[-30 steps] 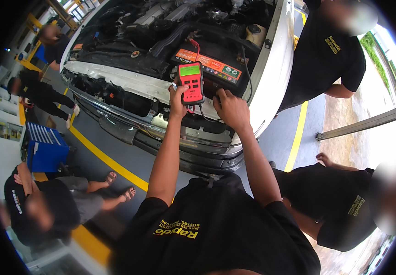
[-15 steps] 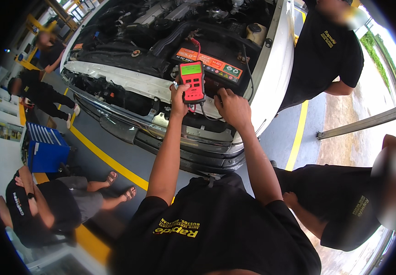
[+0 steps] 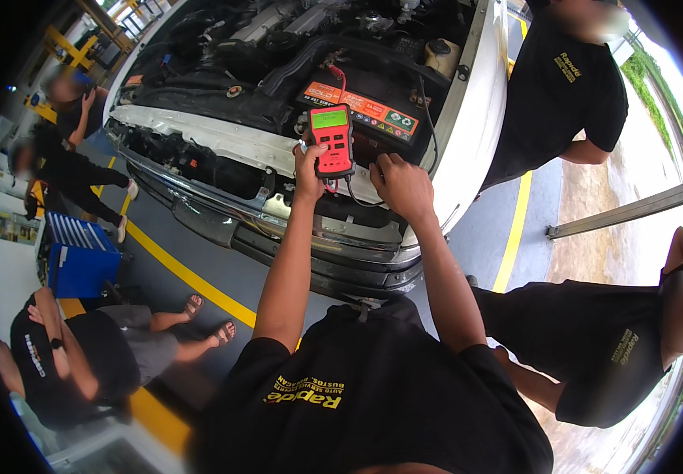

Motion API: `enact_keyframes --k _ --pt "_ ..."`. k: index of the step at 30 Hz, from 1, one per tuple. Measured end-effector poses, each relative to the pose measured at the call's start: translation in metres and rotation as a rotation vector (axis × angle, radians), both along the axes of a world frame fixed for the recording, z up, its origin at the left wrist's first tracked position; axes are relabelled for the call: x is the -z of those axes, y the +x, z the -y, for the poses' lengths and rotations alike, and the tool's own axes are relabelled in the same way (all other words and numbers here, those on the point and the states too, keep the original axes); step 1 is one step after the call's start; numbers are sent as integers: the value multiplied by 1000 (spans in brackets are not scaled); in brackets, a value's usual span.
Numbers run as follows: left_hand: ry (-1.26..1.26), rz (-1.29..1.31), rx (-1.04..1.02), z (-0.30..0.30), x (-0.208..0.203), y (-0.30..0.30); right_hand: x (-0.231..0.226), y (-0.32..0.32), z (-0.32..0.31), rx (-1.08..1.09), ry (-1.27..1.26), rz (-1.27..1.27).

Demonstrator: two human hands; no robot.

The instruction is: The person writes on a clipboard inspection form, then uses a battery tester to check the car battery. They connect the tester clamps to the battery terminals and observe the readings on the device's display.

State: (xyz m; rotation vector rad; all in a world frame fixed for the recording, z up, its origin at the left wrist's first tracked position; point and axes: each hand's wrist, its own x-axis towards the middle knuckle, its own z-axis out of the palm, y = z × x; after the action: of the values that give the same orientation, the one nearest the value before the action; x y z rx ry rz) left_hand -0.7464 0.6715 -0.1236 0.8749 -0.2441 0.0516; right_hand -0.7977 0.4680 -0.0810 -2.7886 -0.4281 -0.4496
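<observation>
My left hand (image 3: 308,167) is closed around a red and black battery tester (image 3: 333,142), its thumb lying on the buttons. The tester's green screen (image 3: 329,118) is lit. A red lead and a black lead (image 3: 351,189) come out of its lower end. Just right of the tester, my right hand (image 3: 401,185) rests at the car's front edge with its fingers curled; what lies under them is hidden. Behind both hands sits a car battery (image 3: 365,110) with an orange label. A red clamp (image 3: 337,69) is on its left terminal, and a black cable (image 3: 428,130) runs down its right side.
The white car's engine bay (image 3: 278,55) is uncovered, with a coolant reservoir (image 3: 441,57) right of the battery. People stand close on the right; others are at the left. A blue tool cart (image 3: 82,265) stands at left, and a metal post (image 3: 634,209) at right.
My hands and the tester have hardly moved. At the far left, one person has raised an arm and another has shifted their stance. The person at the lower right has turned their head.
</observation>
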Motion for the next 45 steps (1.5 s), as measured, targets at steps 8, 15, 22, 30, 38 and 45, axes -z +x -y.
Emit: enact_keyframes --k 8,15,22,30,38,45 --pt "9 1 -6 -3 9 4 0 0 0 -3 8 22" --pt "11 8 -1 0 4 1 0 0 0 2 5 4" --pt "15 16 -6 -3 8 4 -3 -2 -1 -11 14 0" --pt "23 26 -1 -2 2 2 0 0 0 -2 18 3" --pt "-7 19 -5 -1 3 1 0 0 0 -3 13 10" --pt "4 18 -30 -3 12 6 0 0 -1 -14 17 14"
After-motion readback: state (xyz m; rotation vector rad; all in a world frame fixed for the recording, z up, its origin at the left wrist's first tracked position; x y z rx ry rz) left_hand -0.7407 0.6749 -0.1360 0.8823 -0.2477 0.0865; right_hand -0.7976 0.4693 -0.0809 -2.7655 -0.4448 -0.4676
